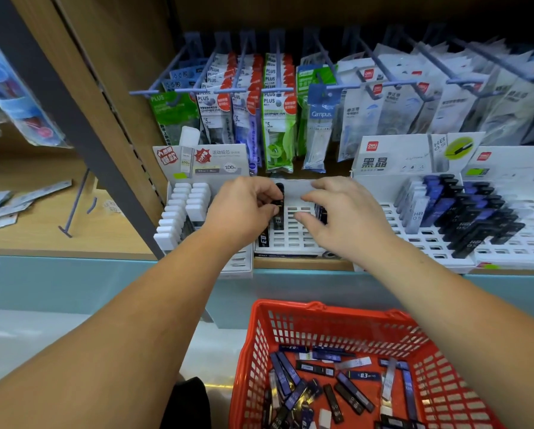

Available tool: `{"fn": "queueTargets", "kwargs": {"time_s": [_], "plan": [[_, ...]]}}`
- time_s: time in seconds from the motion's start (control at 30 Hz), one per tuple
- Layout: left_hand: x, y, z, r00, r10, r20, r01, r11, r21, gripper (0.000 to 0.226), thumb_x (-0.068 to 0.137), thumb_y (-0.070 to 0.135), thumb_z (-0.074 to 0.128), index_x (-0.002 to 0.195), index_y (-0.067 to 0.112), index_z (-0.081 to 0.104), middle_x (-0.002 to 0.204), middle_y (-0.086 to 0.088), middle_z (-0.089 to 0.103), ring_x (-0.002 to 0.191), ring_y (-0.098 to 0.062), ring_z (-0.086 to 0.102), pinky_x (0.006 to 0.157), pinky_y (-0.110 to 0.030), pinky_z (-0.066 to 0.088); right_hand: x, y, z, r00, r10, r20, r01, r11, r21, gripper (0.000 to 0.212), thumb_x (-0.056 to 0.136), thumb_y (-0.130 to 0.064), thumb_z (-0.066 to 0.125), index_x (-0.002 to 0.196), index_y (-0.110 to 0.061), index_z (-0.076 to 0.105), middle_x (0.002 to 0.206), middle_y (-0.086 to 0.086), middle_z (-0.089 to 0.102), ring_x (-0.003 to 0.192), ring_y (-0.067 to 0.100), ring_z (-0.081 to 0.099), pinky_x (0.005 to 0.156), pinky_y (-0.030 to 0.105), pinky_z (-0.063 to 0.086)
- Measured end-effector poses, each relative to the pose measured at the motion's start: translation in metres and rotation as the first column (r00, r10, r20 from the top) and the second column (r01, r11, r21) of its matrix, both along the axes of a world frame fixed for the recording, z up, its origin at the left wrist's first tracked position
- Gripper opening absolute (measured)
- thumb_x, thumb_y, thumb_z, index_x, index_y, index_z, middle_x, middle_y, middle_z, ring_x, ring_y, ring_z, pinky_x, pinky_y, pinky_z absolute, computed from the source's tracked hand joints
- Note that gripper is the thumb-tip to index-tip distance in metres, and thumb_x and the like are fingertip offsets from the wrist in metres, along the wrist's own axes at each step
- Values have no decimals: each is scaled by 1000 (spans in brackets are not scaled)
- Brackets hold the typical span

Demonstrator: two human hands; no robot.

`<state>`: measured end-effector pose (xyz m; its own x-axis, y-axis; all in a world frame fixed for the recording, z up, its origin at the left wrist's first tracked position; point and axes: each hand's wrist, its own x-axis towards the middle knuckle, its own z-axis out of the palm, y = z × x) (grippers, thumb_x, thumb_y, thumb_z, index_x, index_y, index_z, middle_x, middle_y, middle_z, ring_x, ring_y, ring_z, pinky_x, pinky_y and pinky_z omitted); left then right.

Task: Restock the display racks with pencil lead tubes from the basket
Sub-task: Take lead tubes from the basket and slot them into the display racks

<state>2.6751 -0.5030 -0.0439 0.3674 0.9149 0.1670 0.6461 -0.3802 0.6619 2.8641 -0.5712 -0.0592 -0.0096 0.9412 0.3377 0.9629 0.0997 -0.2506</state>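
Both hands are over the middle white slotted rack (293, 235) on the shelf. My left hand (244, 209) pinches black lead tubes (279, 196) that stand at the rack's back left. My right hand (343, 212) hovers with fingers spread and bent over dark blue tubes (320, 213) in the rack; whether it grips them is unclear. Most of this rack's slots show bare. Below, a red basket (290, 332) holds several loose black, blue and clear tubes (340, 385).
A left rack (182, 212) holds white-capped tubes. The right racks (457, 212) hold blue and black tubes. Packaged goods hang from blue hooks (278, 88) above. A wooden shelf (58, 218) at left carries loose packs. The shelf edge runs just above the basket.
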Motion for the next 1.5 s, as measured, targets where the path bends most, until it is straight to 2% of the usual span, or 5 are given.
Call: {"fn": "queueTargets", "kwargs": {"time_s": [0.27, 0.77, 1.2, 1.33, 1.5], "plan": [[8, -6, 2, 970, 0, -242, 44, 983, 176, 16, 94, 24, 69, 107, 26, 80, 109, 1, 65, 99, -21, 63, 84, -39, 56, 21, -20, 1, 999, -39, -6, 38, 984, -176, 94, 82, -60, 75, 157, -17, 38, 166, 7, 29, 153, 24, 23, 124, 38, 21], [10, -77, 2, 954, -51, -294, 185, 875, 448, 29, 93, 24, 64, 117, 12, 73, 117, -9, 64, 113, -34, 58, 84, -46, 54, 27, -133, 22, 981, -2, -195, -45, 971, -234, 49, 84, -58, 72, 120, -25, 71, 124, -4, 67, 119, 18, 61, 104, 44, 49], [13, -202, -218, 823, -412, -391, 177, 840, -513, 18, 93, 20, 62, 108, 15, 71, 107, -11, 72, 99, -34, 67, 80, -37, 54, 52, -201, -180, 945, -307, -116, 60, 508, -859, 36, 87, -55, 73, 113, -31, 67, 117, 7, 70, 112, 33, 65, 88, 37, 52], [-2, -210, -280, 701, -567, -433, 183, 730, -659, 36, 89, 33, 72, 123, 20, 69, 119, -7, 70, 106, -28, 66, 89, -38, 56, 69, -239, -263, 942, -319, -101, 10, 329, -944, 127, 51, -96, 68, 150, -20, 46, 152, 4, 51, 137, 27, 51, 110, 42, 45], [-24, -212, -320, 497, -674, -546, 220, 707, -672, 105, 74, 55, 83, 160, 30, 29, 157, -8, 36, 140, -32, 42, 113, -39, 42, 73, -260, -300, 987, -140, 84, 118, 257, -959, 129, 69, -71, 81, 164, -27, 5, 167, 4, 11, 153, 32, 16, 120, 47, 31]]}}
